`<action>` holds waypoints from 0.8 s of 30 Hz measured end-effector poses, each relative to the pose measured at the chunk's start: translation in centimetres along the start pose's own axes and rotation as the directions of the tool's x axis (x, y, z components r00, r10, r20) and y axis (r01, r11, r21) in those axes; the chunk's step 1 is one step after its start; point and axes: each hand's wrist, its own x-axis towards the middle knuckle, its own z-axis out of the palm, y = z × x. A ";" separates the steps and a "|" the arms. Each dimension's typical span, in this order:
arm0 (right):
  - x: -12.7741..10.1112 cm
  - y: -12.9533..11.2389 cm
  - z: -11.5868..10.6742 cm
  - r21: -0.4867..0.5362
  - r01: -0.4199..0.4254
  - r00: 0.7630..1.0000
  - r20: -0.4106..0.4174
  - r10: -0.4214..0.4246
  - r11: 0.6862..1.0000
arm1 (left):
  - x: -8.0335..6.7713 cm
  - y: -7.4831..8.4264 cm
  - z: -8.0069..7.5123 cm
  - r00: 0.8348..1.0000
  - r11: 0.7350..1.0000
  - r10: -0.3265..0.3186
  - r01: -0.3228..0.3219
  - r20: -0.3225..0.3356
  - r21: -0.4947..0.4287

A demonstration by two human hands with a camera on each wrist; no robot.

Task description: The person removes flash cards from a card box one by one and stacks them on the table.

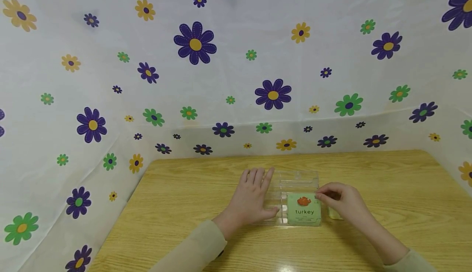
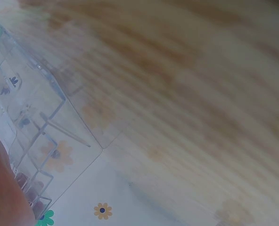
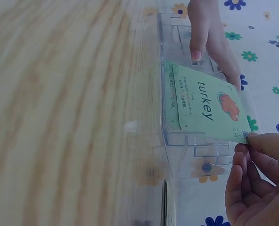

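Note:
A clear plastic box (image 1: 299, 176) with several compartments sits on the table. My left hand (image 1: 250, 196) rests over its left part, fingers straight and thumb spread toward the middle. With thumb and fingers, my right hand (image 1: 344, 200) pinches the upper right corner of a light green card (image 1: 304, 212) printed "turkey" and a picture of a roast bird. The right wrist view shows this card (image 3: 210, 101) tilted over the box's right compartment. Another green card (image 3: 170, 106) lies partly hidden beneath it. In the left wrist view, only the edge of my left hand (image 2: 3, 188) shows beside the box.
A small stack of cards (image 1: 334, 214) lies on the wooden table (image 1: 184, 190) to the right of the box, partly covered by my right hand. A white flower-patterned sheet (image 1: 228, 79) hangs behind the table and along both sides.

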 end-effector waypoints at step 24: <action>0.3 -0.3 -0.2 -0.003 -0.010 1.000 -0.003 0.010 1.000 | 0.0 0.0 0.1 1.000 1.000 0.004 -0.004 -0.010 0.002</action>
